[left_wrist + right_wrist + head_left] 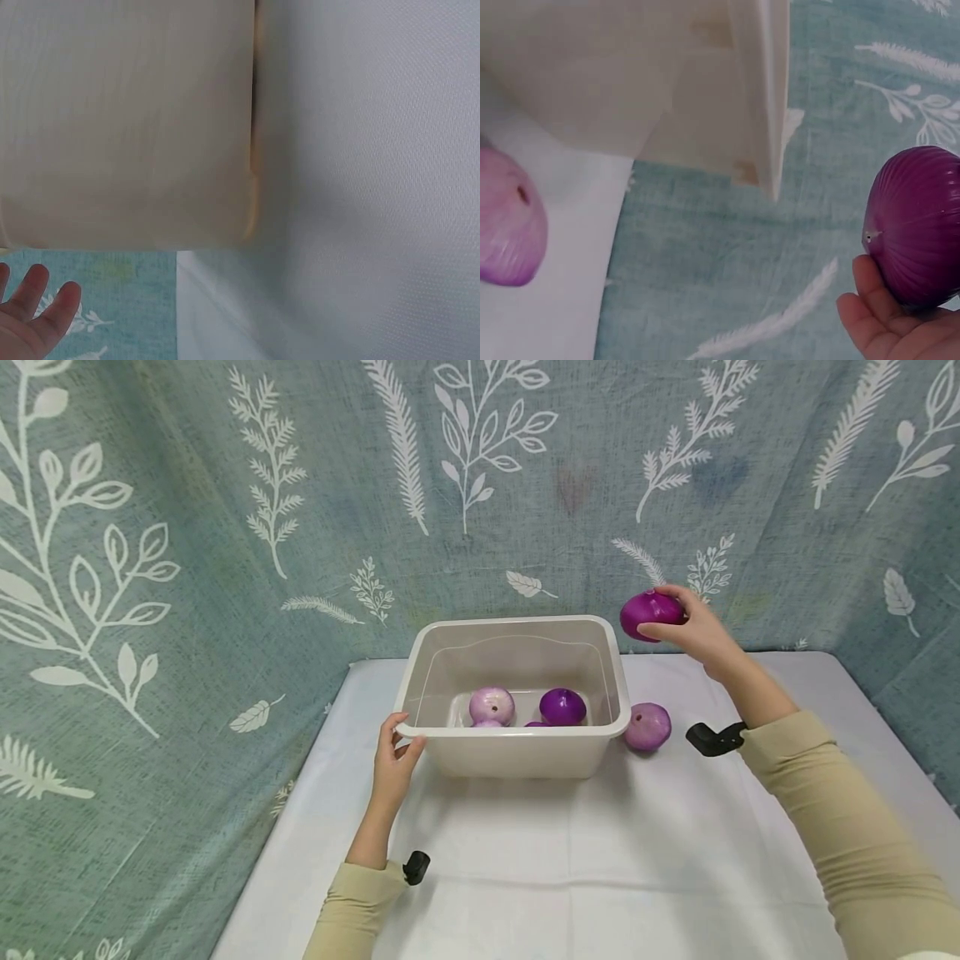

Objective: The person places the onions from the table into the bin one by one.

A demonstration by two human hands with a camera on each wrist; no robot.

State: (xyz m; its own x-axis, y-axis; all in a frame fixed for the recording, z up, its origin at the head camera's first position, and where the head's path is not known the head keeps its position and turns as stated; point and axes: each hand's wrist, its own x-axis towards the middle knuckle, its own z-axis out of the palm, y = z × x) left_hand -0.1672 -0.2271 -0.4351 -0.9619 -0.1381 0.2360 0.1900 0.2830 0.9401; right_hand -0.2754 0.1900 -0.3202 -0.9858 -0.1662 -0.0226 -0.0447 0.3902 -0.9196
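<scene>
In the head view a light grey plastic bin [510,753] stands on the table, with a pale pink-purple onion [492,703] and a dark purple onion [562,705] inside; parts of more onions show behind its front rim. My left hand [393,768] holds the bin's front left corner, thumb on the front side. Past the bin's right end, my right hand [701,631] grips a purple onion [647,612] in the air. That same onion [919,225] appears large in the right wrist view, fingers beneath it. Another light purple onion [648,727] lies beside the bin's right side.
A white cloth [555,860] covers the table. Behind it and at the sides hangs a green-blue curtain [510,568] with white leaf prints. A black wrist camera [712,740] sits by the right sleeve and another black camera [416,867] by the left.
</scene>
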